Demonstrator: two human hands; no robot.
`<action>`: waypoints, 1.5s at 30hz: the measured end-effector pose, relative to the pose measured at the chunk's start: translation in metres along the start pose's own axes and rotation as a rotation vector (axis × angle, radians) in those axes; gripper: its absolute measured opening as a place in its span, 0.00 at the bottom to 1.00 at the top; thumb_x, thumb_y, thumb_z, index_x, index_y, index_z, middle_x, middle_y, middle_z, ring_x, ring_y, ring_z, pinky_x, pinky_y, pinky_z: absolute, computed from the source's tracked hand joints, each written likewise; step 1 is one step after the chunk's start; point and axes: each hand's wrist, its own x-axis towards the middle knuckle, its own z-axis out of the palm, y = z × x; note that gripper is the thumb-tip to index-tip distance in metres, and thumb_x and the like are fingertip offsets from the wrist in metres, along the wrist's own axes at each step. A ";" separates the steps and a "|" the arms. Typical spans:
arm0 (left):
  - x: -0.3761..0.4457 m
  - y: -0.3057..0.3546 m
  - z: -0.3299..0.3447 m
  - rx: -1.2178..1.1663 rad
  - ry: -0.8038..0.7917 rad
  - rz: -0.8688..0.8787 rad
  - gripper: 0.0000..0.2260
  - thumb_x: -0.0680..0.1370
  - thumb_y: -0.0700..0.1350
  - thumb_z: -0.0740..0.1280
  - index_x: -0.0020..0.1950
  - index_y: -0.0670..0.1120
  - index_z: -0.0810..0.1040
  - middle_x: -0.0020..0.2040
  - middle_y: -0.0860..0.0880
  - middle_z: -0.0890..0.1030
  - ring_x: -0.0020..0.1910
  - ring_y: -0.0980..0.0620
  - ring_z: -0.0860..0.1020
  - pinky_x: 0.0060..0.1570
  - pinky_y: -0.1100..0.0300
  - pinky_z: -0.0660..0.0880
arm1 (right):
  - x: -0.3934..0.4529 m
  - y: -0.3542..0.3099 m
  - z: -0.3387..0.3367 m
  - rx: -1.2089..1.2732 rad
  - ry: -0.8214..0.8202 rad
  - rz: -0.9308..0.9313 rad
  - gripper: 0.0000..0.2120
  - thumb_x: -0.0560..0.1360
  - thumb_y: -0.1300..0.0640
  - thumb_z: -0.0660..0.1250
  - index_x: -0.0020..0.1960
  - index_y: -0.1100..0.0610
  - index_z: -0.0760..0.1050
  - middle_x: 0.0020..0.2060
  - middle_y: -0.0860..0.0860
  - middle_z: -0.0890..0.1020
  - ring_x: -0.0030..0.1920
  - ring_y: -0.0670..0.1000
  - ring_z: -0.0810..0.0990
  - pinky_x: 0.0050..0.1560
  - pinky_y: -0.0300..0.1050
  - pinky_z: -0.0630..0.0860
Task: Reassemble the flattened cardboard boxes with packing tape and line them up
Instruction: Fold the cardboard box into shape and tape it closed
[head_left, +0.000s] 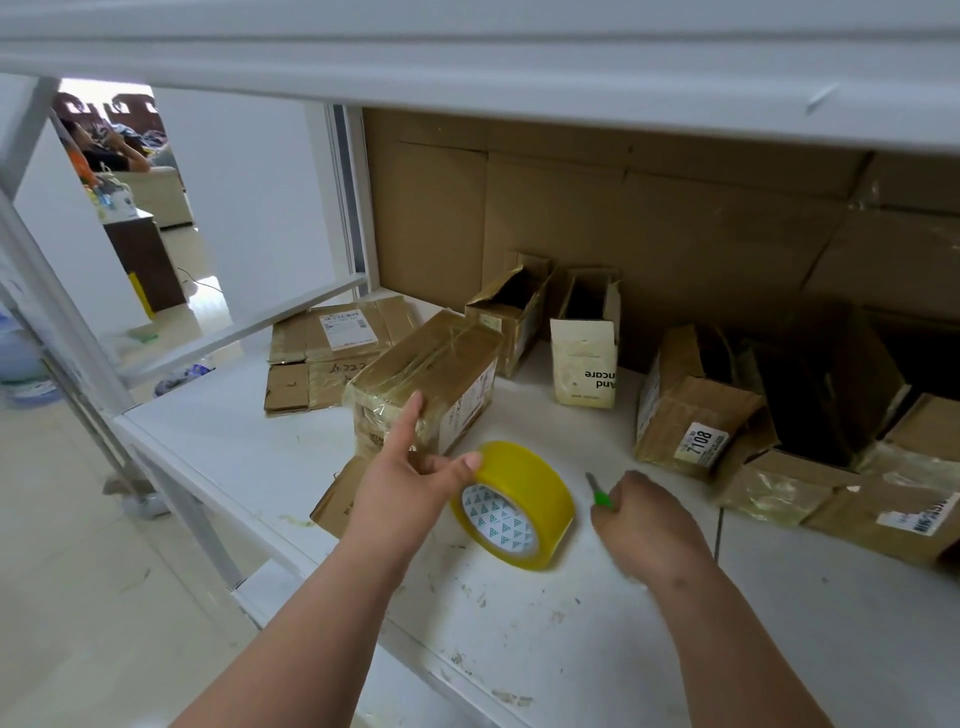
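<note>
**Yellow tape roll held beside the taped box**

Yellow packing tape roll (514, 504) stood on edge on the white shelf (571, 623), just in front of the taped cardboard box (431, 374). The left hand (410, 478) pinched the roll's rim, forefinger touching the box. Right of the roll, the right hand (644, 514) gripped a green-handled cutter (597, 491). Flattened cardboard (322, 353) lay behind-left of the box.

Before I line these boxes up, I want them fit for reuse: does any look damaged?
Yes. The box labelled 7108 lies tipped on its side, flaps splayed and crumpled. The taped box under the left hand looks intact.
</note>
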 end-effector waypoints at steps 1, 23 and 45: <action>-0.001 0.002 0.001 -0.042 -0.007 -0.013 0.39 0.74 0.47 0.75 0.78 0.63 0.57 0.43 0.48 0.85 0.46 0.66 0.80 0.68 0.52 0.66 | 0.000 -0.001 -0.005 0.104 0.032 -0.004 0.09 0.80 0.49 0.62 0.50 0.55 0.68 0.42 0.51 0.77 0.42 0.55 0.78 0.44 0.46 0.74; 0.015 -0.015 -0.002 -0.248 0.029 0.015 0.37 0.75 0.37 0.72 0.77 0.61 0.61 0.36 0.46 0.71 0.37 0.56 0.75 0.41 0.70 0.75 | -0.007 -0.115 -0.052 -0.128 0.044 -0.594 0.09 0.79 0.48 0.65 0.59 0.41 0.79 0.58 0.42 0.76 0.60 0.47 0.74 0.64 0.47 0.65; 0.020 -0.012 -0.007 -0.208 0.031 0.023 0.36 0.75 0.36 0.72 0.76 0.61 0.63 0.35 0.45 0.75 0.35 0.58 0.75 0.38 0.69 0.73 | 0.006 -0.130 -0.050 -0.264 0.089 -0.720 0.09 0.79 0.48 0.64 0.57 0.41 0.80 0.55 0.43 0.77 0.60 0.47 0.75 0.62 0.48 0.60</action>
